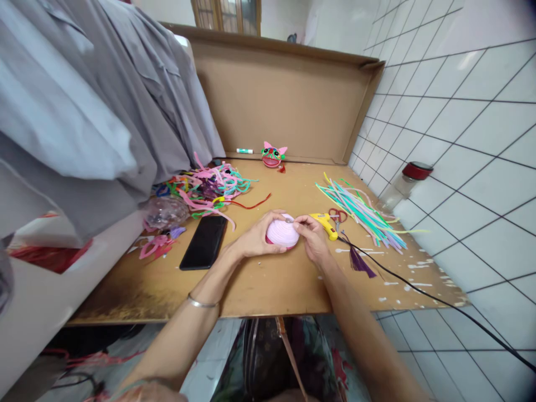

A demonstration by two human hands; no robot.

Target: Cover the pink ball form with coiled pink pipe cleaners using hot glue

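A rounded lilac craft piece [283, 232] with coiled ridges and a dark pink lower edge sits in front of me near the table's front. My left hand [263, 231] is wrapped round its left side, thumb and fingers gripping it. At its upper right edge, my right hand [310, 233] has thumb and index finger pinched together. Something small and dark shows by the fingertips, too small to name. Just beyond my right hand lie a yellow glue gun [325, 224] and red-handled scissors [337, 216].
Colourful pipe cleaners [221, 181] heap at left, beside a black phone [204, 242]. More pipe cleaners [360, 209] lie right, near a purple tassel [360, 261] and a black cord [397, 271]. A finished animal-face craft [273, 154], a glue stick [244, 151] and a jar [404, 184] stand further back.
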